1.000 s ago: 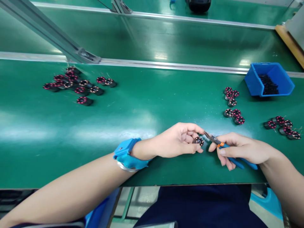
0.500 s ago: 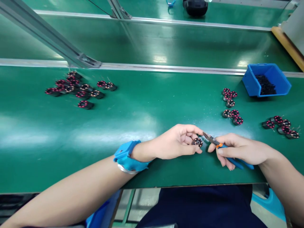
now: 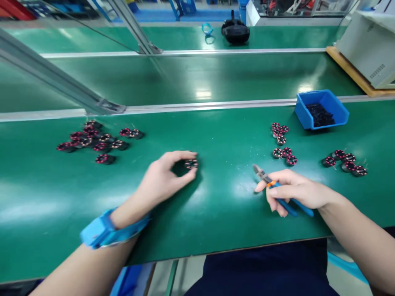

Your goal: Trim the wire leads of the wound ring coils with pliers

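Note:
Between the thumb and fingers of my left hand (image 3: 166, 176) is a small round motor stator (image 3: 191, 163) with copper windings, low over the green table. A blue wristband circles that wrist. My right hand (image 3: 293, 191) is wrapped round the blue handles of a pair of cutting pliers (image 3: 268, 181), whose jaws point up and to the left. To the left of my left hand lies a cluster of similar stators (image 3: 92, 139) with thin wire ends sticking out. Beyond my right hand sit two small groups of stators (image 3: 281, 142), and farther right another group of stators (image 3: 345, 162).
A blue bin (image 3: 333, 111) with small black pieces stands at the back right. A metal rail (image 3: 197, 105) crosses the table behind, and a slanted metal post (image 3: 61, 78) rises at the left. A grey box (image 3: 367, 49) rests on a wooden board at the far right.
My left hand has moved left with the stator, away from the pliers. My right hand still holds the pliers, in nearly the same place. The view has tilted up.

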`<state>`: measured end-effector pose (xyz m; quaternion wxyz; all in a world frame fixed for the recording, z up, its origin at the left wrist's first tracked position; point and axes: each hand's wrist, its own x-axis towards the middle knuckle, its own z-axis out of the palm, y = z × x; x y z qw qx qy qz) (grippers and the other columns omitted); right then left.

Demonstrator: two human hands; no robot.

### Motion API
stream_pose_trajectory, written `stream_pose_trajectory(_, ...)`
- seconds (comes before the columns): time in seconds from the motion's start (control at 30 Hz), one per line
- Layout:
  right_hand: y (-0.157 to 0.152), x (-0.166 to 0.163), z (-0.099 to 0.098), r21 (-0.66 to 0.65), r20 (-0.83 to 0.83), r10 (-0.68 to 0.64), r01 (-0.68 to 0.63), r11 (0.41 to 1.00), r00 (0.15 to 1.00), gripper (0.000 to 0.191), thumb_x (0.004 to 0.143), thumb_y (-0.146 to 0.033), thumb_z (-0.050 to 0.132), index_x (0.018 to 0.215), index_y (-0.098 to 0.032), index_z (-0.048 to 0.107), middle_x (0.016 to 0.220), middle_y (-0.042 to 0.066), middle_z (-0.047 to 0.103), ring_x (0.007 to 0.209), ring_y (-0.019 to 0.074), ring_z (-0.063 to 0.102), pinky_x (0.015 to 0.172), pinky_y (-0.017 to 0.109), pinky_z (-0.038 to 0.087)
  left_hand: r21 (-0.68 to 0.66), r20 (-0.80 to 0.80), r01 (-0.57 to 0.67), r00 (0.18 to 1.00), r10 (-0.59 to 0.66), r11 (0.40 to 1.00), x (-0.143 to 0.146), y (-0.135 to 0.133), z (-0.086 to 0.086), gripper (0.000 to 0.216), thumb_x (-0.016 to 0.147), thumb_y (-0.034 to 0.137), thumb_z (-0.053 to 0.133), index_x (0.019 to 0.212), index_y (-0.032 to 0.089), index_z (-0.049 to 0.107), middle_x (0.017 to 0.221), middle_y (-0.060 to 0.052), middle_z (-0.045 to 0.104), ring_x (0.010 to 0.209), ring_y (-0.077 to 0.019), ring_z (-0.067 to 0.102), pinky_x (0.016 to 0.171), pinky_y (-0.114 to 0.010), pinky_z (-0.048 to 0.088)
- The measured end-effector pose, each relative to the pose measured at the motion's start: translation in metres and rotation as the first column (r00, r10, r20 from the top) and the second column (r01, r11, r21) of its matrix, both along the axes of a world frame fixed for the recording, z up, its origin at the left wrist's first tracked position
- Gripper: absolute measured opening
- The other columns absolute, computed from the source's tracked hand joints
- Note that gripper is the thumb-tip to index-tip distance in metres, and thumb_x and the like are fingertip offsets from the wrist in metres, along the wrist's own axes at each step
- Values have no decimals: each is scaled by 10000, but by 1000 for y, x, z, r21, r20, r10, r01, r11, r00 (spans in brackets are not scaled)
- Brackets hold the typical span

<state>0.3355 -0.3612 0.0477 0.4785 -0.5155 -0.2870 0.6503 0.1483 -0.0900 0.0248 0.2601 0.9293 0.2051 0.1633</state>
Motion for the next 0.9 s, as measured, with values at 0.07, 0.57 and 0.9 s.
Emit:
stream_pose_trajectory(0.07,3,-5,3,-34,-9,69,-70,997,998,239,837,-252,579,1036,-119,571,636,-26,609,468,84,573,470,206,470,185,108,-161,984,143,969,-9,17,-4,447,695,313,725,1119,224,619,1173,-39,650,1148,-344,570,1032,-510,408)
stream_pose_trajectory(0.57,3,-8,5,-60,78,258,-253,965,963,257,847,-225,586,1085,-131,567,694,-21,611,521,80,606,456,158,451,-61,108,582,811,-574,811,157,-101,-11,448,735,209,658,1166,148,552,1119,-97,640,983,-223,586,915,-408,456)
stream_pose_trajectory(0.9,-2,-4,3,97,165,-309,296,950,937,239,847,-314,607,1018,-156,557,751,-2,599,578,101,591,531,229,515,-442,231,275,955,-187,854,78,-103,-8,277,718,210,707,942,153,555,760,0,587,619,-90,544,588,-220,476)
